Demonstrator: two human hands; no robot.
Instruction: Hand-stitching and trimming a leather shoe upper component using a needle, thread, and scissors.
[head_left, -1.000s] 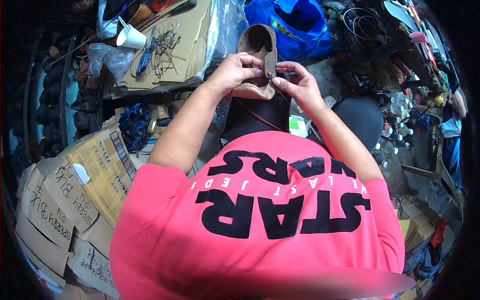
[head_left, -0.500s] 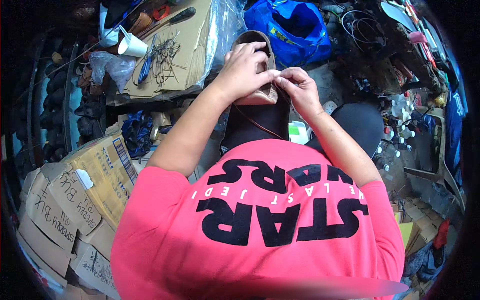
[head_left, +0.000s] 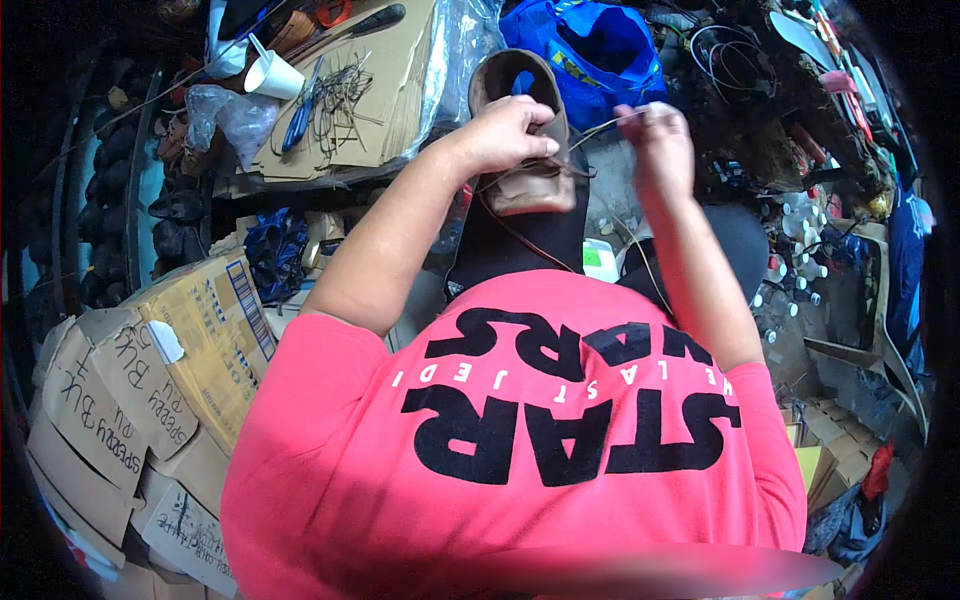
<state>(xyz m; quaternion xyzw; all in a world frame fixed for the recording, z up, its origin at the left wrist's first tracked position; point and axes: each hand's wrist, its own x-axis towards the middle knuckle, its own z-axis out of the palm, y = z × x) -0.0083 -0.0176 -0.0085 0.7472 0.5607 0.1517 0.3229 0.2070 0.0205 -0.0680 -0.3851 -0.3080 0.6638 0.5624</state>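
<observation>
A brown leather shoe [head_left: 532,192] rests over my dark-trousered lap. My left hand [head_left: 500,135] lies across it, fingers and thumb closed on its upper near the opening. A small blue piece [head_left: 522,82] shows inside the opening; what it is I cannot make out. Thin brown lace [head_left: 600,130] runs from the shoe to my right hand [head_left: 660,140], raised to the right and blurred, its fingers closed on the strand. Another length of lace [head_left: 518,235] trails down across my lap, and a pale strand [head_left: 645,258] hangs below my right hand.
Stacked cardboard sheets [head_left: 405,100] at the back left carry loose cords [head_left: 345,95], a blue-handled tool [head_left: 300,122] and a white cup [head_left: 273,76]. Beyond the shoe stands a blue bag [head_left: 590,60]. Cartons [head_left: 190,340] fill the left; several small bottles [head_left: 795,245] stand at right.
My right hand has moved away from the shoe to the right, drawing lace out between them. My left hand has shifted slightly, staying on the shoe. The blue piece has come into view.
</observation>
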